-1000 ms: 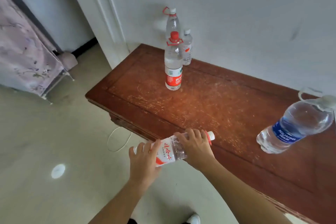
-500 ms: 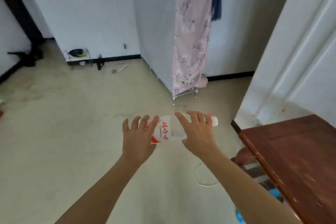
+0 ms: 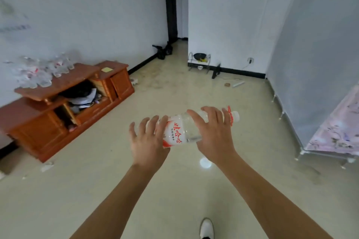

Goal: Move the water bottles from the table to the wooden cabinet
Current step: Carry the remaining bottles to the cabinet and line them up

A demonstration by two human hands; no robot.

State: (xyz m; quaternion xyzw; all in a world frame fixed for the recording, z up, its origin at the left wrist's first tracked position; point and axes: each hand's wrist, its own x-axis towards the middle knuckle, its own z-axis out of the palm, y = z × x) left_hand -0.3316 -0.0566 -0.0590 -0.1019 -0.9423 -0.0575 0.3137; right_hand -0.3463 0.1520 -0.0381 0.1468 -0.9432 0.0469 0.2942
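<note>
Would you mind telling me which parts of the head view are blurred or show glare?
Head view: the bottles on the cabinet at far left are smeared; a bright glare spot sits on the floor; the held bottle and both hands stay fairly sharp; wide-angle bending tilts the right wall.

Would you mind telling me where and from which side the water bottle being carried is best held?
The water bottle lies sideways, cap pointing right. Grip the round body at both ends, each hand coming from the near side: the left hand around the base by the red-and-white label, the right hand around the clear shoulder below the cap. Probably steadier than the narrow neck.
</note>
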